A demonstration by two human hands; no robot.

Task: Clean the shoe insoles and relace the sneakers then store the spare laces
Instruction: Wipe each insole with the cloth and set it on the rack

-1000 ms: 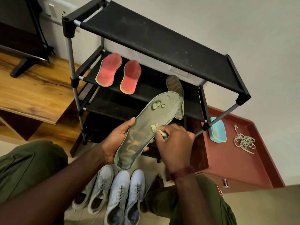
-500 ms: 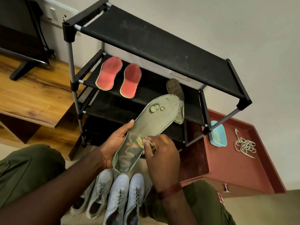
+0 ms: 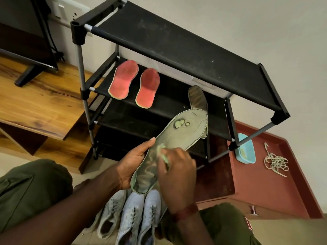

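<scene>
My left hand (image 3: 131, 164) grips a worn green insole (image 3: 178, 133) from below, near its heel end, toe end pointing up toward the rack. My right hand (image 3: 178, 174) pinches a small pale green cloth (image 3: 163, 154) and presses it on the insole's dark, stained middle. A second dark insole (image 3: 197, 98) lies on the rack's middle shelf, behind the held one. Two red insoles (image 3: 134, 84) lie side by side on that shelf. Several grey-white sneakers (image 3: 131, 216) stand on the floor between my knees. A tangle of beige laces (image 3: 276, 162) lies on the red-brown cabinet top.
The black shoe rack (image 3: 177, 43) stands straight ahead against the wall. A light blue tub (image 3: 245, 151) sits on the red-brown cabinet (image 3: 265, 188) at right. A wooden TV unit (image 3: 35, 103) with a screen's foot is at left.
My right hand with the cloth has slid down the insole from its middle toward the heel end. The insole has dropped slightly lower in my left hand's hold.
</scene>
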